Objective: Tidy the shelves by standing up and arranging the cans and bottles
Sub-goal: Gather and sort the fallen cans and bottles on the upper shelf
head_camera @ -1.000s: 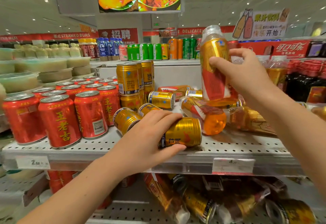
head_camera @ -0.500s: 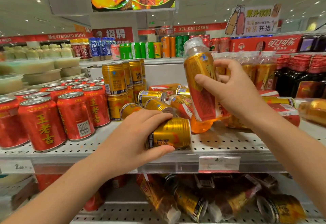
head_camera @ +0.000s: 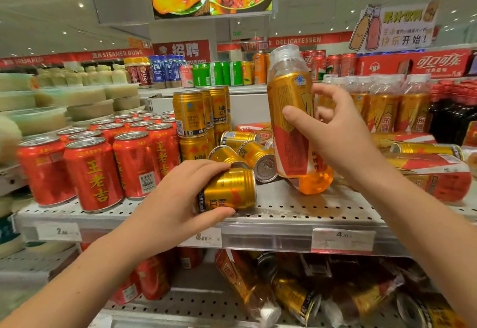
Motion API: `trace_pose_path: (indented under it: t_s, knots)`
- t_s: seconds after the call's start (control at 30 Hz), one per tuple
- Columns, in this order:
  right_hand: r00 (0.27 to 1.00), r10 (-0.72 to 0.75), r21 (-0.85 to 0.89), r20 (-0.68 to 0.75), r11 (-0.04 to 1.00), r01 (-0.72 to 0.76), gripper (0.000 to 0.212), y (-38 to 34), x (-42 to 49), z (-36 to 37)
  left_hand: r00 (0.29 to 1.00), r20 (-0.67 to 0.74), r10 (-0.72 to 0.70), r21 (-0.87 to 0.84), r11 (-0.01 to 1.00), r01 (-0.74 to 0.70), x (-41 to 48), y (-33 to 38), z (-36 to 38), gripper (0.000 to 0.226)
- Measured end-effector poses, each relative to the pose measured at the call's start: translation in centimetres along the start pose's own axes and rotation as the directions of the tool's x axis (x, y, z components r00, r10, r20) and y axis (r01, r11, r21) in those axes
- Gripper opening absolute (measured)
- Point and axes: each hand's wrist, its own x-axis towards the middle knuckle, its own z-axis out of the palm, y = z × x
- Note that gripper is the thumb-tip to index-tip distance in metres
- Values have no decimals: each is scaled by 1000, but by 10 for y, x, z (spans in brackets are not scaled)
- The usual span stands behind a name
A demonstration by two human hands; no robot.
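Observation:
My left hand (head_camera: 178,198) grips a gold can (head_camera: 229,190) lying on its side near the front of the perforated metal shelf (head_camera: 296,211). My right hand (head_camera: 333,136) holds an orange drink bottle (head_camera: 293,110) nearly upright, cap up, its base touching the shelf. Behind the gold can, more gold cans (head_camera: 247,152) lie tipped over. Gold cans (head_camera: 189,118) stand stacked at the back. Fallen bottles (head_camera: 433,172) lie at the right, in front of standing bottles (head_camera: 382,105).
Red cans (head_camera: 95,170) stand in rows on the left of the shelf. The lower shelf (head_camera: 196,307) holds a jumble of fallen bottles and cans (head_camera: 291,294). Price tags (head_camera: 342,240) line the shelf's front edge. Dark bottles (head_camera: 449,121) stand far right.
My right hand has brought the bottle down and leftward until its base meets the shelf. My left hand keeps its grip on the lying gold can.

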Motion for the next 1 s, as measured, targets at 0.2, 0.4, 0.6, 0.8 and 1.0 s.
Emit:
trace_pose_path:
  t_s: [0.2,0.4,0.6,0.8,1.0]
  knots:
    - [999,-33,-24,-20,999,33,62,-4,-5,-2,1000,-13,-11,34,999,12,-5,-22,-2,71]
    - [996,-33,-70,-80,997,27,56,-5,-14,-5,997,24,-68,188,980,62,-8,-34,-17,73]
    - [992,-55,-69,-112,996,48,58,-9,-24,-6,994,42,-100,199,976,90,-9,-29,-20,76]
    - [978,-59,-128,-200,991,33,57,-14,-36,-26,992,-75,97,145,986,-86,4,3,-15,53]
    - [954,-57,-343,-294,938,-50,53,-15,-57,-97,963,-144,229,-7,973,-233,43,53,22,31]
